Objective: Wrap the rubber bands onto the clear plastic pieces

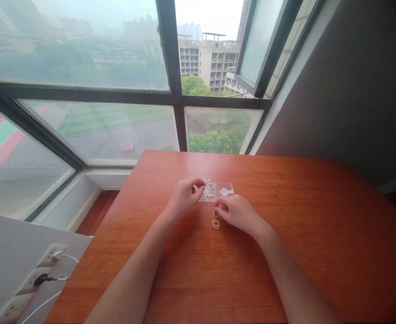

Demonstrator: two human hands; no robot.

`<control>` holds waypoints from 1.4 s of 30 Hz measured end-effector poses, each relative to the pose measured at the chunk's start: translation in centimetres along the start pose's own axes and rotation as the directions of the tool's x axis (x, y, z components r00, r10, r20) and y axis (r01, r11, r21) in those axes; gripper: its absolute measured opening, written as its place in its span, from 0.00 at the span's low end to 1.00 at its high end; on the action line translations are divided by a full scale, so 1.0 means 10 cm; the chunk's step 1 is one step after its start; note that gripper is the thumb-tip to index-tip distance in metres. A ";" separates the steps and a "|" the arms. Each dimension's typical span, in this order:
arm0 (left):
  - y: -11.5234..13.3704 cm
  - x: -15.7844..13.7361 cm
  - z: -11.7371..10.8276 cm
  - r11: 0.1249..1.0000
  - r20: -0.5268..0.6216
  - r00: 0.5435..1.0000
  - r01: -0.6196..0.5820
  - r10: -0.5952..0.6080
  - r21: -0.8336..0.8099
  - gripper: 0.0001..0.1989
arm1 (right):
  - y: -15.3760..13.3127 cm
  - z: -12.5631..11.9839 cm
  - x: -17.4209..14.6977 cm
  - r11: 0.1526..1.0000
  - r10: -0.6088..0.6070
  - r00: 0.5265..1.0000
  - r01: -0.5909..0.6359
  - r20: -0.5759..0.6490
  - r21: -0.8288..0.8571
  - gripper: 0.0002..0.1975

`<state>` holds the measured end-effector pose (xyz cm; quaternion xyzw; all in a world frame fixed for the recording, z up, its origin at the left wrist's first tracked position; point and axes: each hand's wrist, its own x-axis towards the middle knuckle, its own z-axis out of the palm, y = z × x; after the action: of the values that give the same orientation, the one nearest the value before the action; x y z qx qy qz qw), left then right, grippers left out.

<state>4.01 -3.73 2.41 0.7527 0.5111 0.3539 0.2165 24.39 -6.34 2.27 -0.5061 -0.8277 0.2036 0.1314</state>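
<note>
A small clear plastic box (212,199) lies on the table with its lid (229,185) folded open to the right. Several pale gold rings (210,194) sit in its left part. My left hand (184,194) is closed at the box's left edge, thumb and fingers pinching there. Just in front of the box, my right hand (238,213) has its fingertips pinched together at the upper rim of a gold ring (215,214). Nearer to me, overlapping gold rings (216,224) lie flat on the wood.
The reddish-brown wooden table (312,234) runs up to the window frame (181,101). One window pane (258,49) at the upper right is swung outward. Wall sockets (32,281) with plugs and white cables are at the lower left, beside the table edge.
</note>
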 end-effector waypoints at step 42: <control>0.29 -0.03 0.08 0.959 0.185 0.982 0.024 0.031 -0.284 0.08 | -0.07 0.01 0.02 0.998 0.048 0.887 -0.022 -0.459 0.062 0.10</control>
<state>6.34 -5.08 3.81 0.7446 0.4308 0.3516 0.3692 23.71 -6.50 2.47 -0.5512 -0.7577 0.1029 0.3340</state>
